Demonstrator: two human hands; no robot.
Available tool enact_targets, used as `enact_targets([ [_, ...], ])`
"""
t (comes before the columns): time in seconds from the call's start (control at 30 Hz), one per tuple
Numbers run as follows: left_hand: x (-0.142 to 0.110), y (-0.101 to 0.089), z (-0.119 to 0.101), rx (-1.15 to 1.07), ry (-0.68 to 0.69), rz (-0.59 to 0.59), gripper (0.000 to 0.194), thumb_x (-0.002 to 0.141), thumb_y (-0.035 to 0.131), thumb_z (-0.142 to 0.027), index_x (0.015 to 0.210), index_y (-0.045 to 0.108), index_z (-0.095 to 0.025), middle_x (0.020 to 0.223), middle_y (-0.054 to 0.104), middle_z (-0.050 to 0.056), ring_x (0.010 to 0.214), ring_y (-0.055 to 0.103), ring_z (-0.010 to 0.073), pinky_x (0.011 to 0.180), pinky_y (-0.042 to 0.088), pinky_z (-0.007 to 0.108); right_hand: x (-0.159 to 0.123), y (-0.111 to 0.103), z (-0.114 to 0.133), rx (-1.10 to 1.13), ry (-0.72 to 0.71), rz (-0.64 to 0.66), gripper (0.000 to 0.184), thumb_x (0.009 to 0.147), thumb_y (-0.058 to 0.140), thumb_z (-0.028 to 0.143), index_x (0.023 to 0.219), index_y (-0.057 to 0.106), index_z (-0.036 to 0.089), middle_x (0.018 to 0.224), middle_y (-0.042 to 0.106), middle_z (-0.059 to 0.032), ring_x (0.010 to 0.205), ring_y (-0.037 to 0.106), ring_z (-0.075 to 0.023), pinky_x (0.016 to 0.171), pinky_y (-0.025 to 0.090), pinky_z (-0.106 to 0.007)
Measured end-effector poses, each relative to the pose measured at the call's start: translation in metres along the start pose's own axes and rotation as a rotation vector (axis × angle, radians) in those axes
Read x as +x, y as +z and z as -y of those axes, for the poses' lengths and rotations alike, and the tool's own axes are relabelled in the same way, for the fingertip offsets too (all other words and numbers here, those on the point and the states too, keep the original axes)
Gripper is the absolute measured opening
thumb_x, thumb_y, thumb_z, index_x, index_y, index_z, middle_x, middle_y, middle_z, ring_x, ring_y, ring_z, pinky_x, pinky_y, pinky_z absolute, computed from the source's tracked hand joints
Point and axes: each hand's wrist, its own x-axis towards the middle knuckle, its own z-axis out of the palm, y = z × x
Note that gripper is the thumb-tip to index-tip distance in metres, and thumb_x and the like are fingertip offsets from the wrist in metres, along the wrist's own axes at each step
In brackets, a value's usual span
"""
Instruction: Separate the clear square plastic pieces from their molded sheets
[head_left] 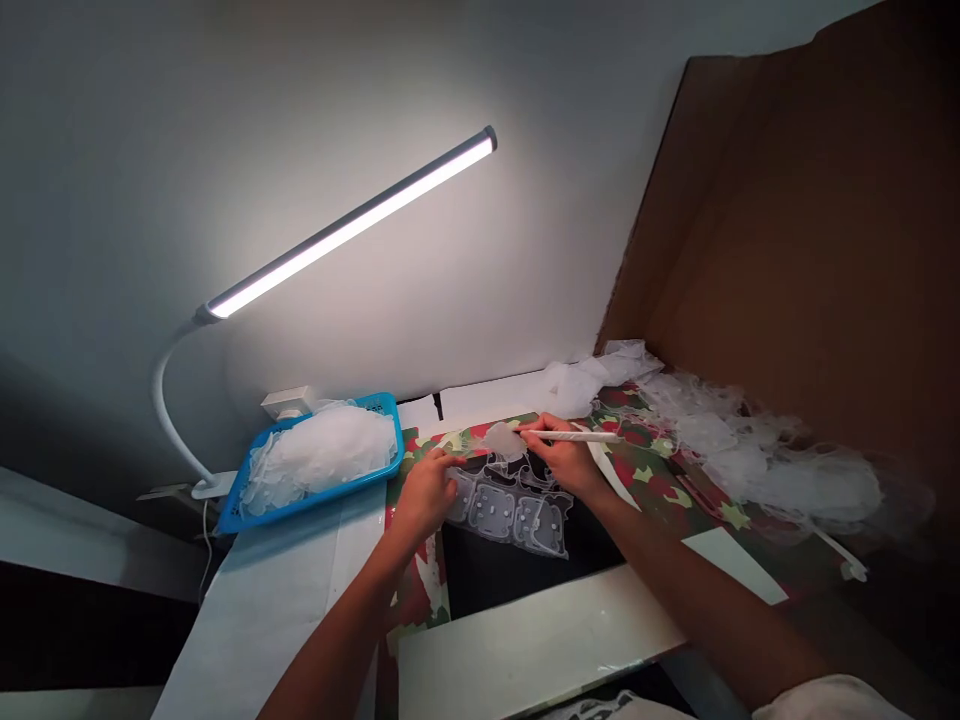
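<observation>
Stick (581, 436), slim and white, was pinched between the fingers of the right hand (568, 460), its far end extending rightward over the camouflage-patterned bench (641, 485). The left hand (429, 492) had its index finger extended and thumb apart, at the left edge of the moulded clear sheet (495, 512); contact could not be confirmed. A rounded translucent piece (504, 441) lay between the hands, above the sheet's far edge. A strip of black surface (487, 580) showed between the sheet's near edge and the pale board (536, 625). To the left, the blue basket (322, 499), holding stacked translucent pieces (322, 450), stood apart from the left forearm. To the right, clear scraps (780, 465) lined the foot of the cardboard panel (795, 230), limiting room on that side. The lamp's lit bar (352, 225) hung well above both hands.
</observation>
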Motion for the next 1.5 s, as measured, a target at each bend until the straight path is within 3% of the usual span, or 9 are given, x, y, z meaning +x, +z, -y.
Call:
enact_targets([
  [0.07,0.005,-0.002,-0.006,-0.289,-0.044,0.079,0.029,0.085,0.053,-0.024,0.106,0.073,-0.018,0.091,0.071,0.007,0.071,0.062,0.0156,0.061,0.049,0.026,-0.014,0.008,0.011,-0.009,-0.015,0.046,0.020,0.086,0.057,0.036,0.073,0.058,0.021,0.090,0.072,-0.0040,0.077,0.061,-0.0190,0.071,0.044,-0.031],
  [0.23,0.000,0.012,-0.004,-0.655,-0.202,0.176,0.065,0.081,0.047,-0.069,0.090,0.074,-0.010,0.055,0.058,0.002,0.044,0.043,0.0096,0.044,0.034,0.023,-0.041,0.020,0.025,0.024,-0.036,0.436,0.016,0.084,0.058,0.031,0.072,0.060,0.021,0.093,0.073,-0.0043,0.075,0.063,-0.0192,0.069,0.045,-0.031],
  [0.47,-0.017,0.022,0.007,-0.457,-0.167,-0.030,0.036,0.069,0.070,-0.047,0.087,0.075,-0.015,0.082,0.072,0.005,0.071,0.060,0.0170,0.064,0.043,0.025,-0.011,0.029,0.016,0.302,0.225,0.468,0.020,0.075,0.066,0.033,0.065,0.055,0.019,0.103,0.070,-0.0071,0.109,0.059,-0.0245,0.090,0.043,-0.034],
  [0.7,-0.025,0.024,0.003,-0.240,-0.132,-0.150,0.026,0.076,0.066,-0.043,0.074,0.073,-0.018,0.064,0.067,-0.001,0.056,0.053,0.0128,0.054,0.034,0.023,-0.009,0.046,0.015,0.127,0.159,0.504,0.016,0.076,0.065,0.034,0.072,0.062,0.018,0.082,0.068,-0.0014,0.079,0.059,-0.0175,0.067,0.040,-0.027],
  [0.83,-0.047,0.026,-0.006,-0.119,-0.013,-0.244,0.025,0.084,0.060,-0.039,0.072,0.069,-0.020,0.070,0.069,0.001,0.062,0.057,0.0144,0.060,0.038,0.024,0.002,0.052,-0.003,-0.035,0.036,0.332,0.013,0.077,0.058,0.024,0.066,0.055,0.019,0.068,0.060,0.0013,0.068,0.053,-0.0147,0.065,0.037,-0.026],
  [1.0,-0.078,0.024,-0.015,-0.086,0.113,-0.370,0.021,0.090,0.056,-0.036,0.079,0.068,-0.024,0.080,0.072,0.002,0.073,0.064,0.0166,0.071,0.046,0.026,0.020,0.044,-0.017,-0.077,0.094,0.204,0.024,0.074,0.059,0.024,0.057,0.043,0.020,0.058,0.052,0.0026,0.062,0.046,-0.0142,0.062,0.034,-0.026],
  [1.07,-0.080,0.023,-0.014,-0.103,0.064,-0.358,0.017,0.089,0.059,-0.036,0.084,0.069,-0.024,0.083,0.073,0.001,0.074,0.066,0.0170,0.071,0.047,0.026,0.018,0.036,-0.007,0.019,0.137,0.274,0.024,0.077,0.059,0.031,0.060,0.045,0.020,0.060,0.054,0.0023,0.062,0.048,-0.0141,0.061,0.035,-0.026],
  [1.27,-0.060,0.020,-0.011,0.025,0.083,-0.313,0.014,0.089,0.060,-0.032,0.087,0.071,-0.024,0.087,0.074,0.001,0.077,0.067,0.0166,0.069,0.045,0.025,-0.001,0.022,0.037,0.289,0.214,0.797,0.022,0.077,0.065,0.037,0.068,0.060,0.019,0.078,0.065,-0.0017,0.076,0.056,-0.0166,0.064,0.039,-0.026],
  [1.5,-0.060,0.025,-0.020,0.063,0.156,-0.367,0.023,0.091,0.057,-0.032,0.077,0.069,-0.020,0.070,0.068,0.002,0.066,0.061,0.0142,0.063,0.041,0.023,0.010,0.040,0.014,-0.016,0.105,0.472,0.017,0.076,0.062,0.027,0.064,0.054,0.018,0.068,0.060,0.0010,0.066,0.051,-0.0136,0.059,0.033,-0.024],
])
